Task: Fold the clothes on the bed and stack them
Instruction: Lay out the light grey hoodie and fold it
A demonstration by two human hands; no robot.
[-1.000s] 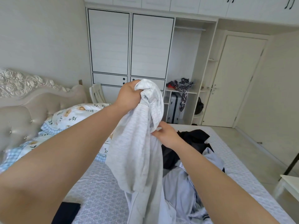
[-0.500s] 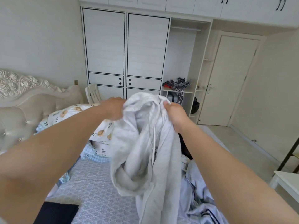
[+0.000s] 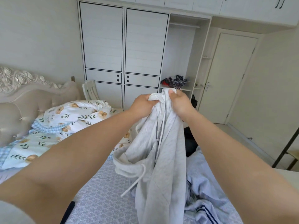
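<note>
A light grey hooded garment point(image 3: 161, 156) with a white drawstring hangs in front of me above the bed point(image 3: 100, 196). My left hand point(image 3: 143, 106) grips its top edge on the left. My right hand point(image 3: 179, 103) grips the same edge just to the right, the two hands almost touching. Below the right arm lies a pale blue garment point(image 3: 208, 198) with dark stripes, and a black garment point(image 3: 190, 143) lies behind it on the bed. A dark piece of clothing point(image 3: 68, 212) shows at the bottom left edge.
A floral duvet and pillows point(image 3: 64, 123) lie piled by the padded headboard point(image 3: 24, 101) on the left. A white wardrobe point(image 3: 124, 50) with an open shelf section stands behind the bed, with a closed door point(image 3: 233, 78) to the right. A small table edge point(image 3: 288, 152) sits far right.
My hands have come close together at the garment's top edge, and my right hand rose from mid-garment to grip the top. The view shifted left.
</note>
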